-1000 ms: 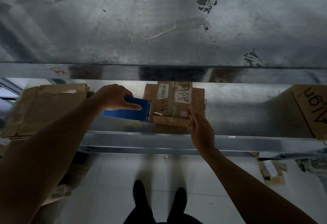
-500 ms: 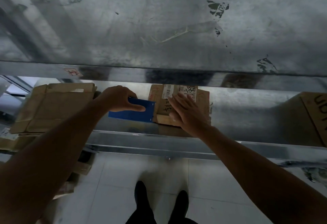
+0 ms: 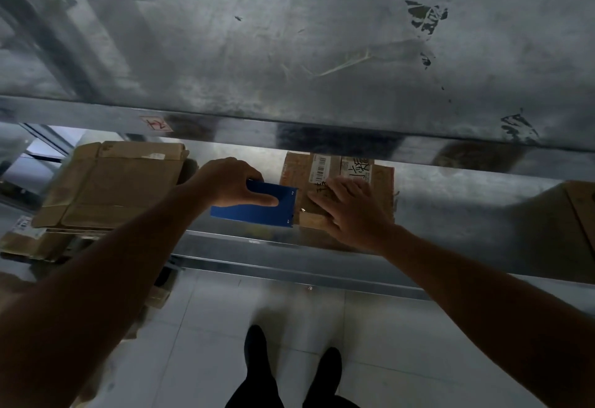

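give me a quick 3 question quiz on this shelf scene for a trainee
1. True or false: the left hand grips the flat blue rectangular board.
2. The right hand is: A) laid flat, fingers straight, on the small labelled brown cardboard parcel; B) curled round the parcel's edge; C) hanging clear of the parcel.
3. Fill in: seen from the person, the blue board is on the parcel's ____ side.
Key: 1 true; 2 A; 3 left.

Bare shelf (image 3: 467, 214) right of parcel (image 3: 297, 175); large carton (image 3: 122, 188) left.
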Tool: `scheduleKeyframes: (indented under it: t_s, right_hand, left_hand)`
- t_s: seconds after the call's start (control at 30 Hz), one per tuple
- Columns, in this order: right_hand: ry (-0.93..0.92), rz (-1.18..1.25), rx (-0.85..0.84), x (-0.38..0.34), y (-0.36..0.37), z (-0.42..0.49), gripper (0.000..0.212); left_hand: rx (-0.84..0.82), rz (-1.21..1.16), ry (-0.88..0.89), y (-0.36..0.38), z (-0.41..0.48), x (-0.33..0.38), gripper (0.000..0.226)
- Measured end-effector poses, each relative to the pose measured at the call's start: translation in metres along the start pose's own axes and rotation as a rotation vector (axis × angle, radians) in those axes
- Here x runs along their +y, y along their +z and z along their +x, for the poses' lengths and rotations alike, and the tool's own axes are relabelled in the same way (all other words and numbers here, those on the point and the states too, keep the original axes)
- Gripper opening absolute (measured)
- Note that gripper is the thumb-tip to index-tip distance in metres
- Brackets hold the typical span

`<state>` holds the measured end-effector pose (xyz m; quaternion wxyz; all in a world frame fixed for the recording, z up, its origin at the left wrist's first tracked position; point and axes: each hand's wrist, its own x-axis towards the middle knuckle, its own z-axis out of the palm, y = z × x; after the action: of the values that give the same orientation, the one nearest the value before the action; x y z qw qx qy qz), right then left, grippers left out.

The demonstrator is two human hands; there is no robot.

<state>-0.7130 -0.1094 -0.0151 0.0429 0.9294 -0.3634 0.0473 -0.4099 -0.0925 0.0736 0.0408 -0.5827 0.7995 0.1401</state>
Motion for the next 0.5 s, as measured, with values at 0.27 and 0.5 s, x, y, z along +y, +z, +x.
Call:
scheduleKeyframes:
  t_s: [0.27,0.5]
  right_hand:
    - [0.115,-0.004,0.01,-0.015,0.012,0.004,0.071]
    - [0.102,0.007,-0.084,-0.012,0.012,0.007,0.074]
  left_hand:
    - [-0.016,0.001,-0.006,0.009,0.003,-0.003,0.103]
    - [0.038,-0.228,-0.029,0.001,-0.023,-0.051,0.102]
